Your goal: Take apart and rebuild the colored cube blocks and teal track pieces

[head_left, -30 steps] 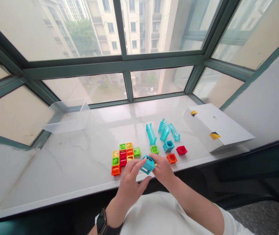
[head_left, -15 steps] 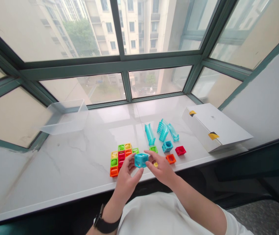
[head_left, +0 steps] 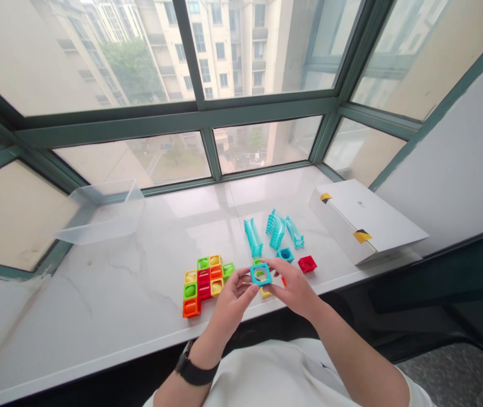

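Observation:
Between my two hands is a blue hollow cube block (head_left: 251, 276), its round opening facing up toward me. My left hand (head_left: 232, 301) grips it from the left, thumb on the near side. From the right, the fingers of my right hand (head_left: 294, 286) close on its other side. Left of the hands, a group of joined cube blocks (head_left: 203, 275) in red, orange, yellow and green lies on the white sill. A green block and a yellow block (head_left: 266, 292) show partly behind and below my hands. Another blue block (head_left: 285, 255) and a red block (head_left: 307, 264) lie farther right.
Several clear blue track pieces (head_left: 276, 228) lie behind the blocks on the sill (head_left: 110, 305). A clear plastic bin (head_left: 110, 226) stands at the back left. A white box (head_left: 369, 217) with yellow-black tabs is on the right. Windows close off the back.
The held blue block has turned so its round opening faces up toward me. Both hands have shifted a little to the right in view, and the camera view has moved slightly.

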A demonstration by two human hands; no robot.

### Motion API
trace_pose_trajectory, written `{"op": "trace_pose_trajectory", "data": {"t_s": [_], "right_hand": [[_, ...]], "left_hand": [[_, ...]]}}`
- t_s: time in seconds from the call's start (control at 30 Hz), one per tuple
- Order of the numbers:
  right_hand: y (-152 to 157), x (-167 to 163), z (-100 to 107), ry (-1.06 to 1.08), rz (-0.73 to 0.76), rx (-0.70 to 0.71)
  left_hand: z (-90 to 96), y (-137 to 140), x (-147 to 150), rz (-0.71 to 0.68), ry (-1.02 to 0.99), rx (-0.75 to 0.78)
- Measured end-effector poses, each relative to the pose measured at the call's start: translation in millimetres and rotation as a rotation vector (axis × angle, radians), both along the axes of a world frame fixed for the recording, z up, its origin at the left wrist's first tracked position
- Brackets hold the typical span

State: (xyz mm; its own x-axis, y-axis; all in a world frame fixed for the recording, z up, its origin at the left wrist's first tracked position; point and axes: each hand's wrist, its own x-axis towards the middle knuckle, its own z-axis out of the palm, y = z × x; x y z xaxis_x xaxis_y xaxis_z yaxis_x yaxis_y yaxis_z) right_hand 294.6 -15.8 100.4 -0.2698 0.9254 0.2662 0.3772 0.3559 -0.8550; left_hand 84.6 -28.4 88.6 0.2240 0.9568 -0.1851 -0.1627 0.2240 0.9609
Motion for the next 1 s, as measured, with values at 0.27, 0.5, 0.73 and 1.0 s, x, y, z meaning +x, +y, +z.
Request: {"op": "trace_pose_trajectory", "data": {"t_s": [0.27,0.5,0.73,1.0], "right_hand": [[9,54,1,-0.13,-0.066,-0.111],[19,85,-6,-0.125,-0.248,-0.156],[35,101,-21,-0.131,-0.351,-0.147],[47,99,-35,-0.162,-0.32,-0.143]], "left_hand": [[1.5,26,34,-0.174,0.335,0.187],[-25.2,56,61,-0.157,0.528,0.419],[-51.7,79,90,-0.133,0.645,0.55],[-64.6,91,100,-0.147,0.641,0.463]]}}
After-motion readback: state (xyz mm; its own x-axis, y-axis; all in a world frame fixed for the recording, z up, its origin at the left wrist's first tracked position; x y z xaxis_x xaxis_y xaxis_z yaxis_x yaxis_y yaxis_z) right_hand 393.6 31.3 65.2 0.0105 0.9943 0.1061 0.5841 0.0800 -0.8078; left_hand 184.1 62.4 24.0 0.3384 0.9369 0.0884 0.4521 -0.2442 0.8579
